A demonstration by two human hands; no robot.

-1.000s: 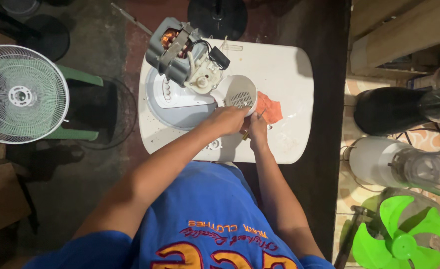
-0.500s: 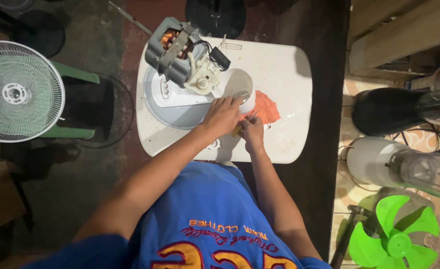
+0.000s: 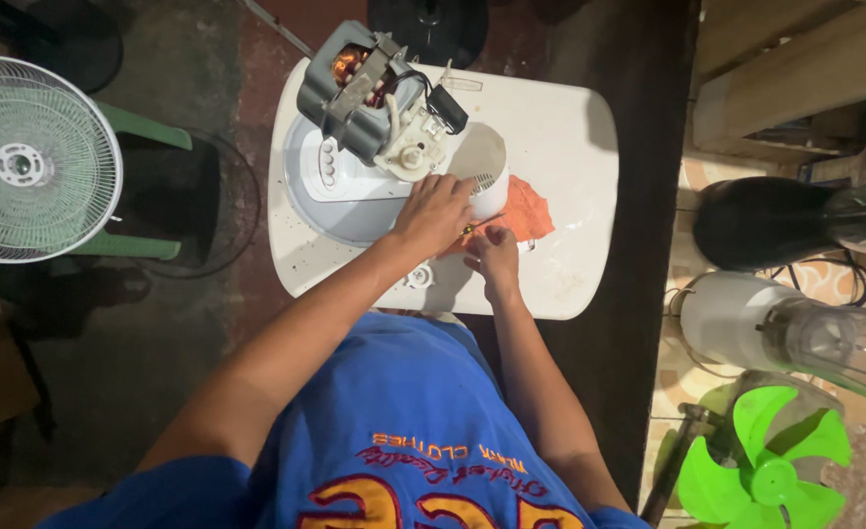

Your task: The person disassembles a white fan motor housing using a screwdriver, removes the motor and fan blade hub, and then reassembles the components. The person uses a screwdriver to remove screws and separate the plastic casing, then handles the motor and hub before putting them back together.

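Resting on the white motor cover point(image 3: 487, 171), left hand point(image 3: 435, 211); right hand point(image 3: 494, 253) grip pinching a small tool point(image 3: 470, 229) just below

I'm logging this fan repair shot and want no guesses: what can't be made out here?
Head view:
- Right hand: a thin tool between the fingers, too small to identify.
- Left hand: covers part of the white motor cover.
- Green fan blade: cut off by the bottom edge.
- Fan motor: wiring too small to trace.
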